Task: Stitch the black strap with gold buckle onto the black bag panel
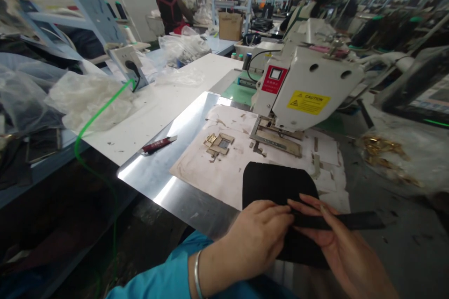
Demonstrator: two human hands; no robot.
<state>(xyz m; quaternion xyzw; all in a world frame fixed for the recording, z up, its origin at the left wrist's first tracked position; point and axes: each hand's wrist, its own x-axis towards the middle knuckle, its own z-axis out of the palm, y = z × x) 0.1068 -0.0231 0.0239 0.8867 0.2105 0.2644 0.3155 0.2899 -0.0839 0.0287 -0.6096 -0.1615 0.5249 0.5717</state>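
A flat black panel [277, 180] with rounded corners lies at the near edge of the metal plate, under both hands. Across it runs a narrow black strip [361, 220], its free end pointing right. My left hand [257, 229] has its fingers closed at the strip's left end, over the panel. Between the thumb and fingers of my right hand [333, 229] the strip is gripped near its middle. Beyond the panel stands a white sewing machine [305, 79] with a metal clamp frame [277, 140] under its head.
On the metal plate [199, 201] lie a red-handled cutter [159, 144] and a paper sheet [196, 163] with small gold metal pieces [218, 143]. A plastic bag of gold hardware [386, 149] sits right. A green cable [100, 114] hangs left. Other people work farther back.
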